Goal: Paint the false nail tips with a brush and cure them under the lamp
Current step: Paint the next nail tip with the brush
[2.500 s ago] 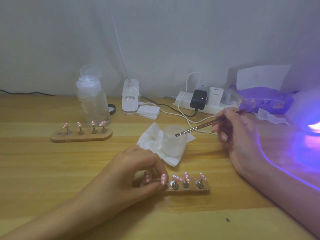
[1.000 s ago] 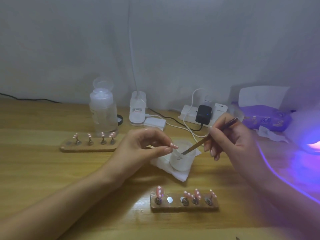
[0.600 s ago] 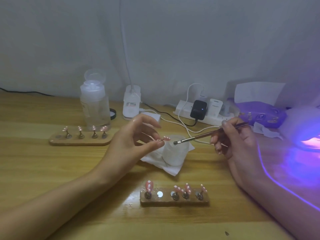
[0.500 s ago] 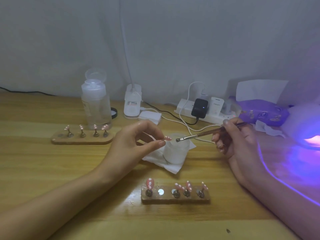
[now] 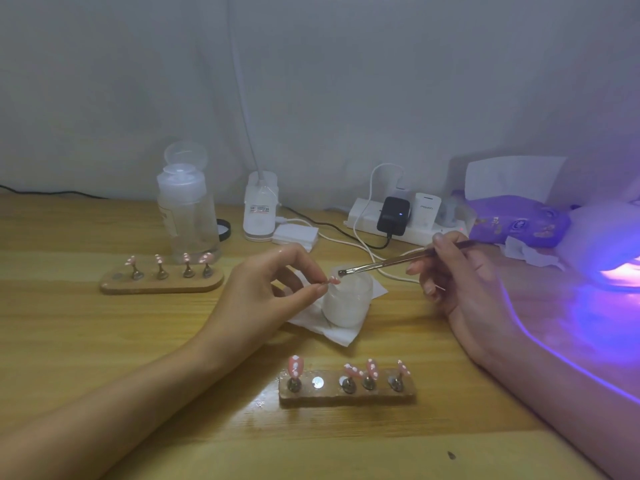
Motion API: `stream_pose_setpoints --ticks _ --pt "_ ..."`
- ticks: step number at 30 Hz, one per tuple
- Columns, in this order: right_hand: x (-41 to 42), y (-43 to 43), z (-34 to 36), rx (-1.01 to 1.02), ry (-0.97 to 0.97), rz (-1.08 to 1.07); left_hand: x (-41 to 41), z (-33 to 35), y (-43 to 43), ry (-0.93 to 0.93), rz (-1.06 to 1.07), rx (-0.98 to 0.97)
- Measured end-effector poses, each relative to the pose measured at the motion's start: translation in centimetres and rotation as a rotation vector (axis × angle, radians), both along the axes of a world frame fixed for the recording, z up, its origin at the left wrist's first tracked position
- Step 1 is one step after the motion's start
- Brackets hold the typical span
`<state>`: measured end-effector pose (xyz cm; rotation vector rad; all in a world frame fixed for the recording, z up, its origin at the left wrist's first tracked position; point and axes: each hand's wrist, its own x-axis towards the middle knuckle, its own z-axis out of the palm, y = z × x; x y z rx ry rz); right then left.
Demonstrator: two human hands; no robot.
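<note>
My left hand (image 5: 263, 292) pinches a small pink nail tip (image 5: 333, 280) with white dots, held above a frosted white jar (image 5: 346, 303). My right hand (image 5: 460, 271) grips a thin brush (image 5: 388, 263) whose bristle end touches or nearly touches that nail tip. A near wooden holder (image 5: 346, 393) at the front carries several pink dotted tips on metal stands, with one stand spot bare. A far wooden holder (image 5: 162, 284) at the left carries more tips. The curing lamp (image 5: 613, 251) glows purple at the right edge.
The jar stands on a white tissue (image 5: 332, 327). At the back are a clear pump bottle (image 5: 188, 209), a white device (image 5: 260, 211), a pad stack (image 5: 295, 234), a power strip (image 5: 398, 220) with cables, and a purple wipes pack (image 5: 512, 220).
My left hand took one tip from the near holder and lifted it above the jar. The brush left the jar and its tip moved left to the held nail.
</note>
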<state>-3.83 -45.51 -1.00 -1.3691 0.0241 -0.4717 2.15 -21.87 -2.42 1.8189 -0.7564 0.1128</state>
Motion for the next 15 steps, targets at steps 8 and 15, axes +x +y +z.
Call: stream_pose_setpoints --ticks 8,15 --pt "-0.08 -0.09 -0.23 -0.026 0.013 -0.01 -0.05 0.07 -0.02 -0.025 -0.006 -0.005" --pt "-0.13 0.14 -0.1 -0.052 0.014 0.017 -0.03 0.12 0.0 -0.056 -0.009 0.002"
